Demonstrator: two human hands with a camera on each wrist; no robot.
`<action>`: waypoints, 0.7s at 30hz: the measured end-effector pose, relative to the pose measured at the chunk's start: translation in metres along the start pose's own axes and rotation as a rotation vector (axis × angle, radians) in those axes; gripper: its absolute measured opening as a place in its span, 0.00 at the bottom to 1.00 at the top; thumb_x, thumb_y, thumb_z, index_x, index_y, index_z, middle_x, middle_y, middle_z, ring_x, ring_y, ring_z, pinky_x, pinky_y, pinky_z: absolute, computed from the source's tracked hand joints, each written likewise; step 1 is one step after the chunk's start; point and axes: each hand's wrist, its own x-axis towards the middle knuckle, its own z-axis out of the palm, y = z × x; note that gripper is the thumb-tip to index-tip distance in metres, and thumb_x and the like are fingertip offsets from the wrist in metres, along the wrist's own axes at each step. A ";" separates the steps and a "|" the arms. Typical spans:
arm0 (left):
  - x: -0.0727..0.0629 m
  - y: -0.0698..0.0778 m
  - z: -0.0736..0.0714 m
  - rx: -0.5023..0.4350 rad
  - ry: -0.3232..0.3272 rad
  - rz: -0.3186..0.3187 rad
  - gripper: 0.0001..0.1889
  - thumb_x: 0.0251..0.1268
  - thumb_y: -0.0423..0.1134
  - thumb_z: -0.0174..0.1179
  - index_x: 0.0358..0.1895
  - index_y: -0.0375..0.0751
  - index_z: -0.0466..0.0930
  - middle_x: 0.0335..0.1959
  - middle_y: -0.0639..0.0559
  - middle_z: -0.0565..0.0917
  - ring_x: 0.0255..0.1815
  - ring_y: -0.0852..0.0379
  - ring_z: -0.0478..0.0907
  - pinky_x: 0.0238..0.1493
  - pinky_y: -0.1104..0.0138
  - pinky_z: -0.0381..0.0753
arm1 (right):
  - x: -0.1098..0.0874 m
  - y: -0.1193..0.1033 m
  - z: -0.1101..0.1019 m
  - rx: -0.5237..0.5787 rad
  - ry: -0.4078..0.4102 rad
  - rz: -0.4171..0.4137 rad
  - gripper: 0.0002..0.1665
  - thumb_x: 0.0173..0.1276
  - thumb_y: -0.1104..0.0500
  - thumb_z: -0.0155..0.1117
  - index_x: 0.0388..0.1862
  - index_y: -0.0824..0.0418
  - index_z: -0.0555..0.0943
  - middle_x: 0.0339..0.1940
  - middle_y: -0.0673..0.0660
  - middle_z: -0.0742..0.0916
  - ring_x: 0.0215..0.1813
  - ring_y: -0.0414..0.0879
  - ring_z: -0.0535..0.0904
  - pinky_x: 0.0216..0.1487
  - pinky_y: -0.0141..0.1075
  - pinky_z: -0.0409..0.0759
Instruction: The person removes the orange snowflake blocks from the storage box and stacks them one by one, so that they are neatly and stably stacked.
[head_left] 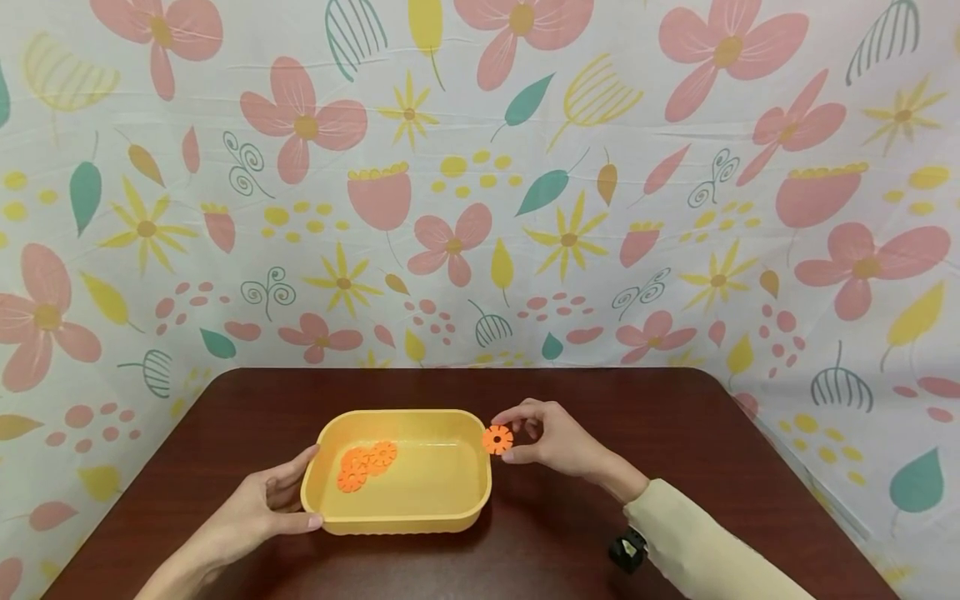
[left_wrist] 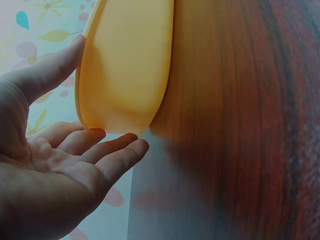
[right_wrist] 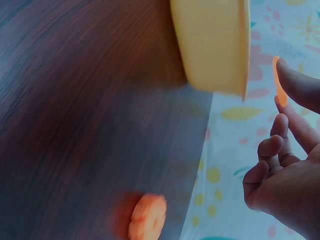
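Observation:
A yellow plastic basin stands on the table. My left hand holds its left end, thumb at the near corner and fingers along the end wall; the left wrist view shows the fingertips against the basin. My right hand pinches an orange snowflake disc between thumb and fingertips, just beside the basin's right rim. The right wrist view shows this disc nearly edge-on. Several similar orange discs lie overlapping inside the basin, towards its left.
Another orange piece rests on the table in the right wrist view; the head view does not show it. The dark brown wooden table ends at a flower-patterned cloth. A black band is on the right wrist.

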 end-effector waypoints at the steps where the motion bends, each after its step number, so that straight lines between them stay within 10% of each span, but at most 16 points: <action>1: 0.000 0.000 0.000 0.000 0.000 0.000 0.52 0.65 0.33 0.74 0.85 0.32 0.48 0.82 0.30 0.53 0.79 0.30 0.58 0.58 0.63 0.83 | -0.002 0.003 -0.003 -0.003 0.005 0.007 0.22 0.61 0.63 0.83 0.56 0.59 0.90 0.38 0.61 0.81 0.37 0.53 0.72 0.38 0.34 0.70; 21: 0.000 -0.001 -0.001 0.013 0.000 -0.013 0.52 0.66 0.34 0.74 0.85 0.33 0.48 0.82 0.30 0.53 0.79 0.30 0.58 0.60 0.63 0.81 | -0.051 0.058 -0.047 -0.004 0.074 0.161 0.24 0.63 0.63 0.81 0.58 0.64 0.87 0.42 0.63 0.81 0.38 0.53 0.71 0.35 0.34 0.69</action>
